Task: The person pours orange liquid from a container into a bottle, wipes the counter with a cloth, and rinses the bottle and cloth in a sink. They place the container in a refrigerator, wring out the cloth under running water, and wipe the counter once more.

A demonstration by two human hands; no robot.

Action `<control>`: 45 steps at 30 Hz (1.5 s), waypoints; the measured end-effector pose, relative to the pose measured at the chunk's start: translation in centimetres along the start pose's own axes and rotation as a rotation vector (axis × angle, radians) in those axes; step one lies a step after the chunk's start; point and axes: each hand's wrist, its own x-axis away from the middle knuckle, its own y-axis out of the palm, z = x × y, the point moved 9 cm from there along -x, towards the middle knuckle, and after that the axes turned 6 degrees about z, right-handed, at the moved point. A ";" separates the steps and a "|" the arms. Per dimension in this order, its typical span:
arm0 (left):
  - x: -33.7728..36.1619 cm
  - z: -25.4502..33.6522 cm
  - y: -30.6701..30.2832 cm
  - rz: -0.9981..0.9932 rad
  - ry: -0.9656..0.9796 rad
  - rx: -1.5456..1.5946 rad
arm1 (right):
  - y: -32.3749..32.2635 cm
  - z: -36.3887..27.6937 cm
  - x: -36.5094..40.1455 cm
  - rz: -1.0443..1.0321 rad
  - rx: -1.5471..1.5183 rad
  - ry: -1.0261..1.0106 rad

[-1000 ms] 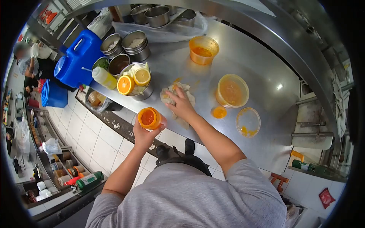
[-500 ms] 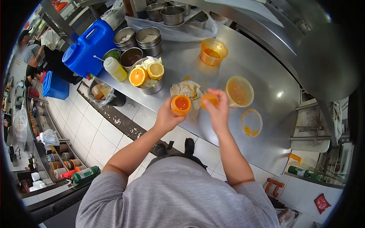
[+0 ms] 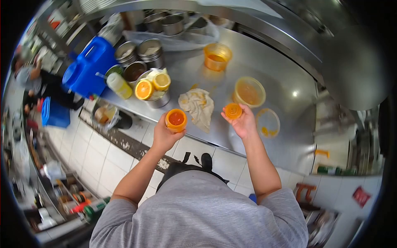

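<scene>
My left hand (image 3: 163, 138) is wrapped round an uncapped orange sauce bottle (image 3: 176, 120), its mouth facing up with red-orange sauce inside. In my right hand (image 3: 246, 124) lies a round orange bottle cap (image 3: 233, 110), held by the fingers with its ringed side towards me. Between the hands, a stained white cloth (image 3: 197, 108) is crumpled on the steel counter (image 3: 285, 142). Just beyond my right hand stands a clear tub (image 3: 249, 91) with orange residue. A round clear lid (image 3: 268, 122) smeared with orange lies to its right.
Farther back is an orange-stained tub (image 3: 217, 57). Cut citrus (image 3: 144, 89) tops a metal container at the left, near a yellow squeeze bottle (image 3: 119, 86), several metal pots and a blue jug (image 3: 89, 68). A lined bin (image 3: 120, 118) stands below. Another person (image 3: 35, 78) is at far left.
My hands have moved apart, the bottle left and the cap slightly right. My right hand has turned to show the cap's ringed side. The camera view has shifted.
</scene>
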 end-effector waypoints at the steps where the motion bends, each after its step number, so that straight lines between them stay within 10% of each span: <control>1: 0.2 0.3 0.9 -0.062 0.023 0.004 | -1.0 -0.3 1.9 0.010 -0.047 -0.013; 11: 11.7 9.0 18.6 -0.876 0.229 0.222 | -24.5 4.7 32.4 0.469 -0.452 -0.528; 21: 56.7 23.9 30.4 -1.843 0.107 0.518 | -37.6 24.1 75.9 0.804 -0.918 -1.290; 28: 82.8 27.3 30.8 -2.107 0.098 0.572 | -43.8 36.7 100.0 1.169 -1.089 -1.463; 45: 111.4 26.0 49.8 -2.199 0.327 0.305 | -76.9 8.3 137.9 1.452 -0.666 -1.705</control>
